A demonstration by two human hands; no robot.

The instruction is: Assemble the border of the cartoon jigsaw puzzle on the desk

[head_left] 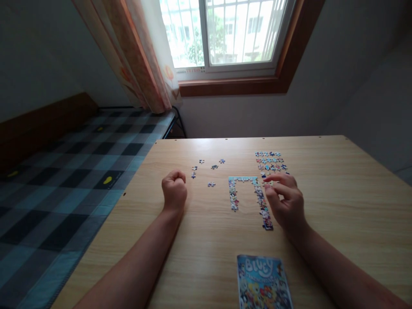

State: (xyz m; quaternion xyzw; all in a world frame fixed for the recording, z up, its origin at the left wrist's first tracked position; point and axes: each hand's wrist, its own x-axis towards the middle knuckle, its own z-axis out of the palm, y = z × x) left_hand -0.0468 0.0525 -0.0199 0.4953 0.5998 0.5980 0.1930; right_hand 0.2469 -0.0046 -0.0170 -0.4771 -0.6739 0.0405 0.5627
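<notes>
My left hand (pixel 174 189) is closed in a fist on the table, left of the loose puzzle pieces, and nothing shows in it. Over the right side of a partly joined jigsaw puzzle (pixel 233 195), my right hand (pixel 286 199) has its thumb and index finger curled close together in a pinch. Whatever lies between those fingertips is too small to make out. The joined pieces form a top edge with two sides running down, the right side longer. Rows of loose puzzle pieces (pixel 270 161) lie just beyond my right hand, which partly hides the nearest ones.
Several scattered puzzle pieces (pixel 214 166) lie between my left hand and the joined frame. A Bluey picture sheet or box (pixel 264 281) is at the near edge of the wooden table (pixel 199 257). Left of the table is a checked bed (pixel 64 189); a window (pixel 238 34) is behind.
</notes>
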